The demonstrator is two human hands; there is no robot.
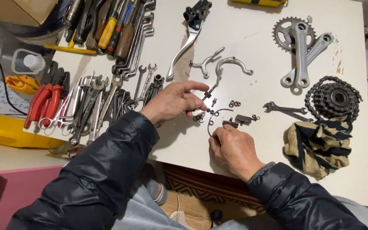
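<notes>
My left hand (175, 101) reaches in from the left and pinches a small dark bolt (209, 91) between thumb and fingertips, just above the white table (252, 25). Below it lie small nuts and washers (234, 103) and a thin curved wire spring (216, 116). With its fingers curled under, my right hand (234, 149) rests on the table, its knuckles beside the spring's lower end; whatever is under the fingers is hidden. Two dark brake pads (240, 120) lie just above that hand. Two silver brake caliper arms (233, 64) sit farther back.
A silver brake lever (186, 42), a crankset (301, 47), a chain with cog cluster (335, 98), a small wrench (284, 108) and a striped rag (318, 145) lie around. Wrenches (94, 102), red pliers (45, 102) and screwdrivers (111, 25) crowd the left side.
</notes>
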